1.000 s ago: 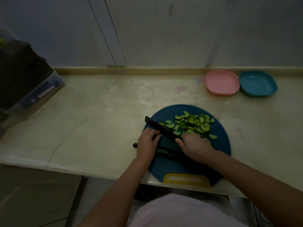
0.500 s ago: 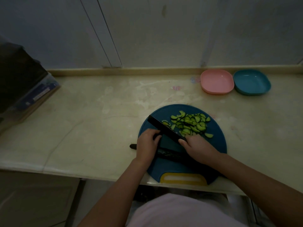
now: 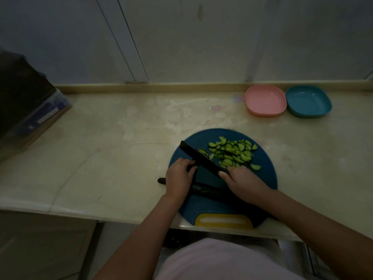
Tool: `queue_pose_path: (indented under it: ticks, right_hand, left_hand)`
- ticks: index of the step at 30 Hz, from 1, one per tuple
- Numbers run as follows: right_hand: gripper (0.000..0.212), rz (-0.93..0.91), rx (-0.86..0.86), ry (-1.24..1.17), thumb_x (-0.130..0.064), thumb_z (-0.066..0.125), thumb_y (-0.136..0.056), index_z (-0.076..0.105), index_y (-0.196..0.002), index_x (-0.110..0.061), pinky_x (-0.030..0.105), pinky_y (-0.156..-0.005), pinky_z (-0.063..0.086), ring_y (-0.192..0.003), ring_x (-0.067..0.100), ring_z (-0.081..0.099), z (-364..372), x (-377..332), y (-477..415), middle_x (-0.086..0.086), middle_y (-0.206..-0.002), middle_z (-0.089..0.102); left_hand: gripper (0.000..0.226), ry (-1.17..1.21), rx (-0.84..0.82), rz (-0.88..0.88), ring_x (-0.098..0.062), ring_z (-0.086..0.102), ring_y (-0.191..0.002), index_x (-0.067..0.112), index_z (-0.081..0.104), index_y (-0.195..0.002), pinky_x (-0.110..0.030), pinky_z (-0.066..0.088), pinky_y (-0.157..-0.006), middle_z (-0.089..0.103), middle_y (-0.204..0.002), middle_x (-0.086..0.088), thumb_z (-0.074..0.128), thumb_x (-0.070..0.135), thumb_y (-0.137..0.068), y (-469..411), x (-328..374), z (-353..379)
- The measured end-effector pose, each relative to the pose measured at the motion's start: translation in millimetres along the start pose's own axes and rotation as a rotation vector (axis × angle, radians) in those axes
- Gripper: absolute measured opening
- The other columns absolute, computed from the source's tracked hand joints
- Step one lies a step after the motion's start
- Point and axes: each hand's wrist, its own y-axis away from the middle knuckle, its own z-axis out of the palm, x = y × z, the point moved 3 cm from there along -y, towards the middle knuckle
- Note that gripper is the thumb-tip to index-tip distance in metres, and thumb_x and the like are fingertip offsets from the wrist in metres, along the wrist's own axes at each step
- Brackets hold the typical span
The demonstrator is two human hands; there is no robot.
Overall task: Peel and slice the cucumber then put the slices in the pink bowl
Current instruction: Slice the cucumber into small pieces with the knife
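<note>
Tabletop (image 3: 121,138) and pink bowl (image 3: 266,100) unchanged since second ago; bowl empty, well apart from work, beside blue bowl (image 3: 308,101). Cutting board (image 3: 262,190) same spot. I see knife (image 3: 201,158) barely shifted, blade across board left of slices (image 3: 232,153); pile looks no bigger, so I judge slicing near end, transfer not begun. Right hand (image 3: 245,184) wrapped on knife handle. Left hand (image 3: 179,177) curled; whether grip holds cucumber stub, cannot tell. Dim light; dark tool (image 3: 203,189) under hands unidentifiable.
</note>
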Motion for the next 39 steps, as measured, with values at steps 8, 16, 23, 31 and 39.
queue_pose_path:
  ticks: [8, 16, 23, 31, 39]
  right_hand:
    - [0.042, 0.04, -0.021, -0.017, -0.04, 0.033, -0.099, 0.056, -0.084, -0.009, 0.031, -0.058, 0.034, -0.066, 0.02, 0.048, 2.5, -6.6, -5.7, 0.005, -0.073, 0.053]
    - [0.042, 0.03, -0.004, -0.009, -0.038, 0.034, -0.099, 0.054, -0.079, -0.007, 0.032, -0.058, 0.037, -0.068, 0.025, 0.052, 6.2, -9.4, -11.2, 0.009, -0.072, 0.052]
    - [0.038, 0.027, -0.005, -0.053, -0.037, 0.036, -0.099, 0.05, -0.074, -0.012, 0.033, -0.056, 0.037, -0.067, 0.027, 0.055, 2.5, -3.2, -7.4, 0.012, -0.071, 0.056]
    - [0.033, 0.029, 0.015, -0.044, -0.035, 0.036, -0.099, 0.042, -0.07, -0.021, 0.032, -0.06, 0.036, -0.07, 0.022, 0.05, 3.9, -1.8, -4.4, 0.001, -0.067, 0.047]
    - [0.036, 0.03, 0.02, -0.046, -0.037, 0.036, -0.099, 0.035, -0.064, -0.027, 0.033, -0.062, 0.038, -0.07, 0.024, 0.05, 3.6, -5.2, -2.9, -0.004, -0.063, 0.043]
  left_hand:
    - [0.016, 0.03, 0.003, -0.002, -0.022, 0.066, -0.077, 0.007, 0.073, -0.091, -0.022, 0.043, -0.067, 0.07, -0.085, -0.007, 0.074, 0.014, -0.077, 0.1, 0.0, 0.3]
    - [0.034, 0.14, -0.204, -0.14, -0.008, 0.061, -0.088, 0.013, 0.069, -0.108, -0.01, 0.04, -0.075, 0.07, -0.103, -0.002, 0.076, 0.015, -0.075, -9.3, -13.8, -13.2]
    - [0.045, 0.027, -0.375, -0.069, -0.017, 0.055, -0.107, 0.014, 0.067, -0.113, -0.015, 0.034, -0.083, 0.06, -0.118, -0.003, 0.079, 0.021, -0.071, -11.3, -21.7, -16.1]
    - [0.02, 0.173, -0.272, -0.31, -0.007, 0.059, -0.085, 0.013, 0.071, -0.102, -0.012, 0.041, -0.076, 0.069, -0.1, -0.002, 0.066, 0.006, -0.083, -11.4, -48.3, -36.6]
    - [0.021, 0.188, -0.189, -0.258, -0.008, 0.061, -0.078, 0.015, 0.071, -0.1, -0.017, 0.046, -0.072, 0.07, -0.092, 0.0, 0.072, 0.02, -0.08, -10.4, -23.5, -17.7]
